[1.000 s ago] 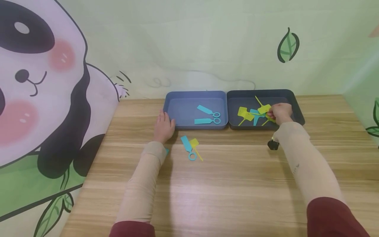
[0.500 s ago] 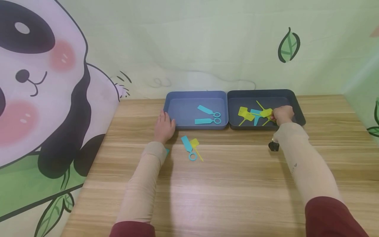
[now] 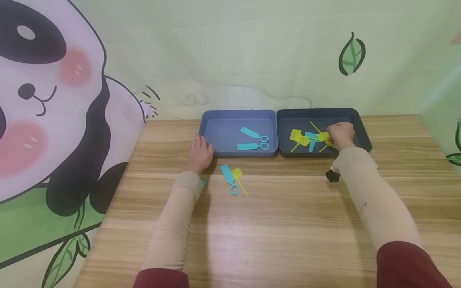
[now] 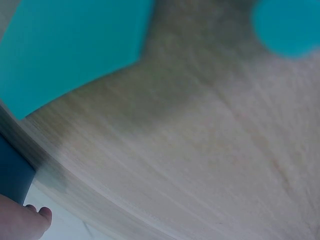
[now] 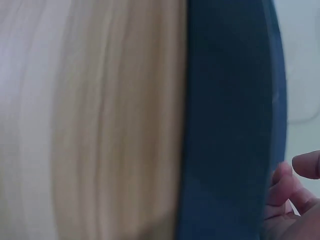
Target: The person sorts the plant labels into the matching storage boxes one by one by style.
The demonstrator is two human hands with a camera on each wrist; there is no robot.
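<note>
My right hand (image 3: 343, 135) reaches into the black tray (image 3: 363, 138), pinching the edge of a yellow plant label (image 3: 322, 136) with a thin stem. Other yellow plant labels (image 3: 298, 137) and a blue T-shaped label (image 3: 311, 138) lie beside it. The right wrist view shows the curled fingers (image 5: 281, 186) over the tray wall; the label is hidden there. My left hand (image 3: 200, 155) rests with straight fingers at the left end of the blue tray (image 3: 223, 136). Inside that tray lie two blue labels with rings (image 3: 248, 147).
A blue ringed label (image 3: 227, 173) and a yellow label (image 3: 237, 173) overlap on the wooden table (image 3: 270, 232), in front of the blue tray. Another blue piece (image 3: 203, 183) shows partly from under the left forearm. A panda-print cloth (image 3: 230, 52) hangs behind.
My right hand has shifted slightly down and then back up and left, the yellow plant label at its fingertips shifting with it. The left hand and both trays stay put.
</note>
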